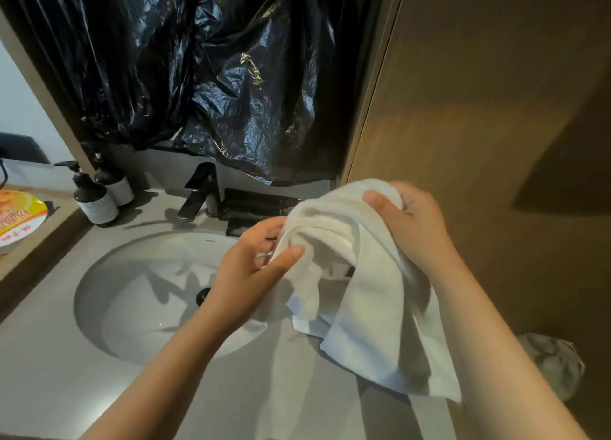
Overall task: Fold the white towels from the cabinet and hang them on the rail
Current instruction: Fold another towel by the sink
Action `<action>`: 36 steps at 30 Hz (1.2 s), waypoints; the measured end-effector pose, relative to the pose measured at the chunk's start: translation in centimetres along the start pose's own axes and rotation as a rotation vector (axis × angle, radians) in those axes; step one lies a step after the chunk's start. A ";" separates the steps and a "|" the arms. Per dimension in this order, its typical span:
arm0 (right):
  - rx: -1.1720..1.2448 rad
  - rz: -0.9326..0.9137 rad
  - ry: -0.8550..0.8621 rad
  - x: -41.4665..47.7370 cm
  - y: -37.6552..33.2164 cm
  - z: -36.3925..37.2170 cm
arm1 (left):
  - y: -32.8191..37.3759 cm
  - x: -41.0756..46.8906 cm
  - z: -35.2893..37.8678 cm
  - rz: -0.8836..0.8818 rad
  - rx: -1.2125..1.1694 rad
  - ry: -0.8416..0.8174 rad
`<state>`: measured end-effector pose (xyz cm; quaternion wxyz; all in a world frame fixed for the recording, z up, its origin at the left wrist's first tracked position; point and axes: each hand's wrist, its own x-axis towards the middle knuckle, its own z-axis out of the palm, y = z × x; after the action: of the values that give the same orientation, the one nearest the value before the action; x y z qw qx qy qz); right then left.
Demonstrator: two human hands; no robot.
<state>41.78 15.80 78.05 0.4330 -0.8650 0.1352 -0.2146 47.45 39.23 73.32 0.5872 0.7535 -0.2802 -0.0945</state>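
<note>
A white towel (367, 294) hangs bunched between both hands above the right side of the counter, its lower end draping down to the countertop. My left hand (251, 267) pinches a fold at the towel's left edge between thumb and fingers. My right hand (413, 221) grips the towel's top, with the thumb over the cloth. No rail or cabinet opening is in view.
A round white sink (139, 307) with a black faucet (201, 191) lies below left. Two dark pump bottles (96, 194) stand at the back left beside a noodle bowl (20, 221). Black plastic sheeting (215, 75) covers the mirror. A brown wall panel (496, 125) is close on the right.
</note>
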 end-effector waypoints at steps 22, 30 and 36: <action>-0.317 0.370 -0.094 -8.2 9.4 5.8 | -8.0 -2.7 2.6 -0.259 0.347 0.025; -0.026 0.259 0.225 -3.9 8.3 -0.2 | -5.2 -1.2 1.3 -0.109 0.312 0.166; -0.134 0.267 0.227 -4.1 6.6 0.2 | -4.4 -1.0 1.8 -0.072 0.306 0.147</action>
<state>37.98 13.75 71.59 0.3809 -0.8366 0.3106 -0.2420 47.17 38.98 68.48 0.4810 0.8484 -0.2203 -0.0164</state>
